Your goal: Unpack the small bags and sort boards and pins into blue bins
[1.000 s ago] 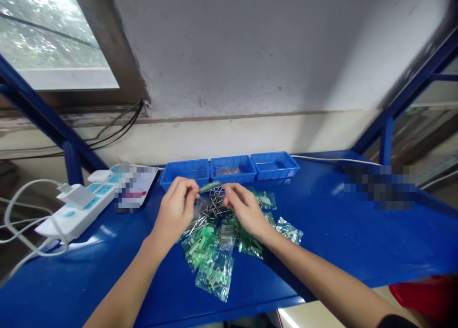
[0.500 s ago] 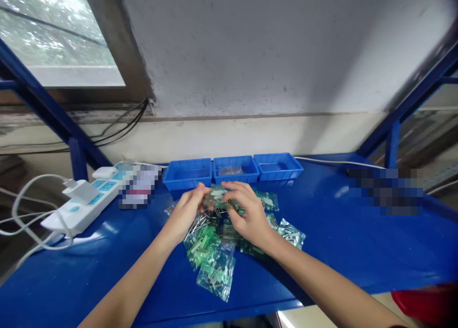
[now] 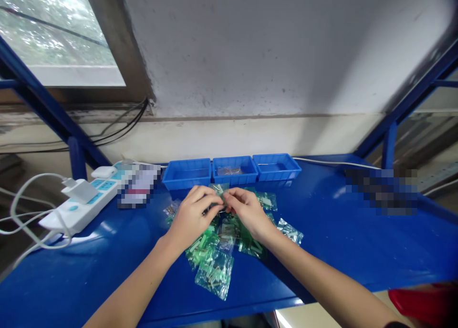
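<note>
My left hand and my right hand meet over a heap of small green plastic bags of metal parts on the blue table. Both hands pinch one small clear-green bag between fingertips, the fingers of each curled closed on it. More bags lie under and beside the hands, one off to the right.
Three small blue trays stand in a row behind the heap; the middle one holds something clear. A white power strip with a charger and cables lies at the left. Blue frame posts rise at both sides; a red object sits bottom right.
The hands were apart, the left holding a small green piece with loose pins showing below. They came together over the heap and now both pinch one small bag.
</note>
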The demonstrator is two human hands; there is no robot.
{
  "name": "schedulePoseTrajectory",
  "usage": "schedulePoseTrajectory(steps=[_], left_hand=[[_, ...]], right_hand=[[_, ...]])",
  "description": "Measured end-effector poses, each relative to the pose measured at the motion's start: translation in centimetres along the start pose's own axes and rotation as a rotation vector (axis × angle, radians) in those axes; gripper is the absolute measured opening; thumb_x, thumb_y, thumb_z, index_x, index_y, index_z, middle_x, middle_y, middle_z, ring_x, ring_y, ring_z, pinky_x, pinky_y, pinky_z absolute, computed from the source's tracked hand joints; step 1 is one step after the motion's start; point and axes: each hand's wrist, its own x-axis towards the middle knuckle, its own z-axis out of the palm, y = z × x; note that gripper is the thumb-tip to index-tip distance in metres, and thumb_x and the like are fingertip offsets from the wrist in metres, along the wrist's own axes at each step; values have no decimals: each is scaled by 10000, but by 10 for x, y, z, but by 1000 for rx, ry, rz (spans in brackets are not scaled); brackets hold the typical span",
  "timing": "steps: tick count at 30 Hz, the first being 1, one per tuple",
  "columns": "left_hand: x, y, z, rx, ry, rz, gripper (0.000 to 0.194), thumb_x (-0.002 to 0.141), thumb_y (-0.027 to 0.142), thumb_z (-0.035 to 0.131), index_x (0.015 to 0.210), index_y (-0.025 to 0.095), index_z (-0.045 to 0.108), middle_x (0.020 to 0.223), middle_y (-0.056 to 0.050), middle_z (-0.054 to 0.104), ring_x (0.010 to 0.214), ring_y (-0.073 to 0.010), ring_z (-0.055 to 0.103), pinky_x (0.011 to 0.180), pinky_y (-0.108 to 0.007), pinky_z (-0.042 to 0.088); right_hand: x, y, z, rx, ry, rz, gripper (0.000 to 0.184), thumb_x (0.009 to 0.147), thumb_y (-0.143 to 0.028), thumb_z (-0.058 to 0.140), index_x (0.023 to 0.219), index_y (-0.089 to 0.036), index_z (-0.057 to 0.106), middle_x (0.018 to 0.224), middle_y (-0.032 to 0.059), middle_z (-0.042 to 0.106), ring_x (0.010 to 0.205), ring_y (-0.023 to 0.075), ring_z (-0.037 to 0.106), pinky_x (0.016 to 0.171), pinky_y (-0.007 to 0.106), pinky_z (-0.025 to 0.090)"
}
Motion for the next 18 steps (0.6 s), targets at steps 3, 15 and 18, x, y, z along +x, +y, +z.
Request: schedulePoseTrajectory(steps=[3,15,18], left_hand=[[2,0,-5,95,-92,108,108,881,202,534,872,212,640,950,-47,609,919,-192,533,793,-338,455],[-28,-90,-72,220,-439,-785,467,629,533,623,920,168,631,939,-108,649,842,-275,621,725,-334,443],[-27,-89,-65,134,-425,-863,381,552,456,658,795,165,614,791,-70,638,752,-250,616,659,-308,440]], right_hand=[[6,0,1,55,85,-3,149,730,-318,580,717,-173,554,558,-42,535,495,95,478,498,230,380],[60,-57,7,-720,611,-1026,166,889,-185,434,947,-213,586,906,60,627,843,176,558,711,331,444],[68,-35,29,-1052,178,-928,200,873,-154,453,948,-215,628,882,65,656,993,236,531,792,383,426]])
